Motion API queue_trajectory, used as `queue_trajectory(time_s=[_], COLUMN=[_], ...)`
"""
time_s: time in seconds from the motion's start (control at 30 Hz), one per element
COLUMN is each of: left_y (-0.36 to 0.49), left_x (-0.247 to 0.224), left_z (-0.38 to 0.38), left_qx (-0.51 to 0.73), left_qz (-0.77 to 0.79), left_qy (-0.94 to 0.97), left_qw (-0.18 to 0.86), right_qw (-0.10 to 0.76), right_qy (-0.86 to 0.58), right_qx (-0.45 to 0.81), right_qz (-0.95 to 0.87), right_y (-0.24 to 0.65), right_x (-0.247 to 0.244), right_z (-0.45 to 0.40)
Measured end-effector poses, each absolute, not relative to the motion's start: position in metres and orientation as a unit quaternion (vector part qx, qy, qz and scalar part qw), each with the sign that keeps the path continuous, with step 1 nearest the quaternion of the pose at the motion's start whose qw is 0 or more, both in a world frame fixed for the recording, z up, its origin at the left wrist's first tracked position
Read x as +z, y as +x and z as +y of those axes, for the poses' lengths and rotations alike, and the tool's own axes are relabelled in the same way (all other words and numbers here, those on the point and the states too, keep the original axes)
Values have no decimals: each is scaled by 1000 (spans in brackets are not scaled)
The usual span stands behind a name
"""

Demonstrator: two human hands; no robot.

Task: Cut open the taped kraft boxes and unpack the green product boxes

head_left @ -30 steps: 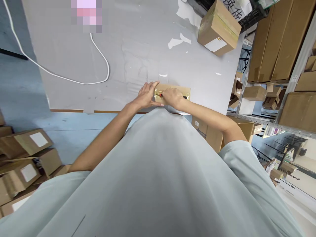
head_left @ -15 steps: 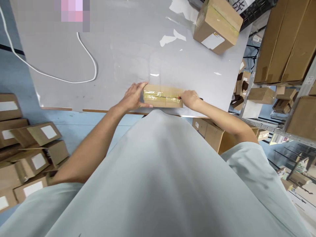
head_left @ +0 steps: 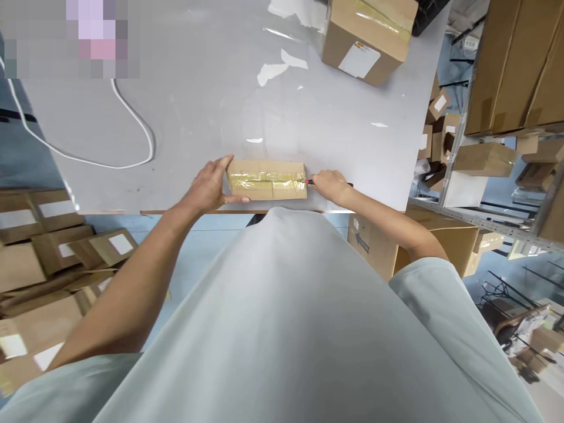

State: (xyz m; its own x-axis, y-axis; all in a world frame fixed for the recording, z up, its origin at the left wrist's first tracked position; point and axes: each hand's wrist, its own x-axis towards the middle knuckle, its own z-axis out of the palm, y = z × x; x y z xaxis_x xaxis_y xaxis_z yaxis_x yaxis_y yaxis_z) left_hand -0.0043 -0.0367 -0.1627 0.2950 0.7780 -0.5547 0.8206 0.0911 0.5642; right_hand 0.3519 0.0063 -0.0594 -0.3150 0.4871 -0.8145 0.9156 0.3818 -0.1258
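On the table near its front edge lies a small cardboard box (head_left: 267, 190) with shiny yellowish tape along its top seam. My left hand (head_left: 210, 185) grips the left end of this box, the thumb along the near side and the fingers at the far corner. Just off the box's right end, my right hand (head_left: 329, 185) is closed around a slim black-and-red box cutter (head_left: 309, 182). Its red tip points left at the taped end, and its dark rear end sticks out behind the fist. Whether a blade is out, I cannot tell.
A larger taped carton (head_left: 365, 44) with a white label stands at the back right of the table (head_left: 198, 106). Plastic scraps (head_left: 271, 73) and a white cable (head_left: 147, 144) lie there too. Cartons (head_left: 44, 252) are piled at left; shelving with boxes (head_left: 487, 158) stands right.
The cutter's red tip was over the box's right part and is now just off its right end. The box shows farther left in view, partly because the camera has shifted.
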Motion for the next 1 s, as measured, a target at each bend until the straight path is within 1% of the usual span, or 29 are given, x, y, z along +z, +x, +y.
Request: queue_trajectory(time_s=[0.1, 0.17, 0.23, 0.33, 0.47, 0.63, 0.77, 0.83, 0.87, 0.9, 1.0], left_y=[17, 39, 60, 77, 76, 75, 73, 67, 63, 58, 41], left_x=[-151, -145, -143, -146, -149, -151, -153, -153, -154, -154, -154], left_z=[-34, -34, -36, -41, -44, -46, -49, -50, -50, -50, -50], left_qx=[-49, -44, -23, 12, 16, 22, 38, 49, 54, 58, 64], left_qz=[607, 571, 524, 513, 525, 527, 524, 528, 531, 533, 544], left_qy=[694, 736, 769, 772, 759, 761, 768, 764, 761, 759, 751], left_qw=[383, 362, 365, 375, 384, 379, 366, 367, 368, 369, 368], right_qw=[347, 340, 328, 317, 320, 305, 281, 262, 242, 201, 43], right_qy=[458, 455, 458, 467, 485, 474, 462, 512, 550, 591, 701], right_qx=[-307, -311, -314, -322, -335, -324, -332, -338, -350, -369, -449], right_qz=[758, 762, 764, 760, 742, 760, 773, 745, 719, 688, 552], right_y=[350, 353, 360, 377, 384, 375, 413, 441, 452, 459, 444], right_x=[-65, -67, -66, -64, -66, -82, -89, -92, -95, -98, -117], right_z=[9, 10, 9, 3, -3, -3, -17, -28, -34, -40, -55])
